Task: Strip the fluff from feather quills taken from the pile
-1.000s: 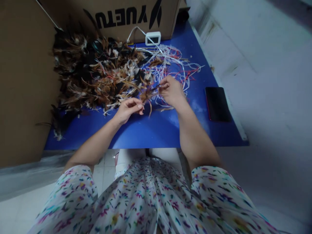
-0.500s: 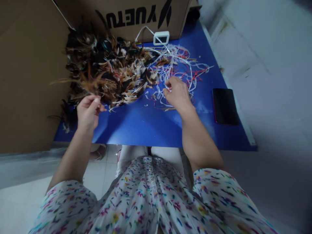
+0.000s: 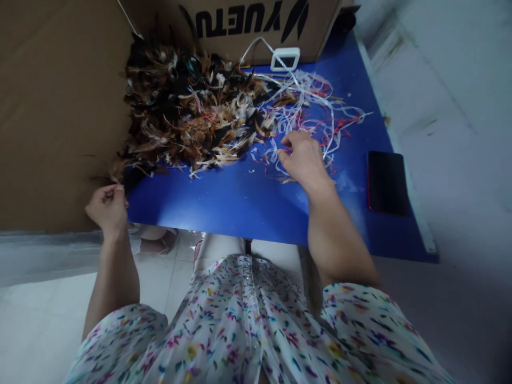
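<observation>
At the left edge of the table, my left hand [image 3: 108, 208] pinches a small brown feather tuft [image 3: 117, 169] between thumb and fingertips. A large pile of brown, black and cream feathers [image 3: 188, 117] lies beyond it. My right hand [image 3: 304, 160] rests over the near side of a tangle of white and red ribbon strips [image 3: 316, 106]. Its thumb and forefinger are bent with a gap between them, and I see nothing held there. The other fingers of that hand are partly hidden.
A cardboard box [image 3: 248, 32] stands behind the feathers, and a large cardboard panel [image 3: 60, 117] rises at left. A small white device [image 3: 285, 59] sits by the box. A black phone [image 3: 388, 182] lies at the right of the blue table [image 3: 224, 205].
My left hand has moved left and nearer to me, carrying the feather tuft away from the pile's front. My right hand stays by the ribbons. The whole view has shifted slightly.
</observation>
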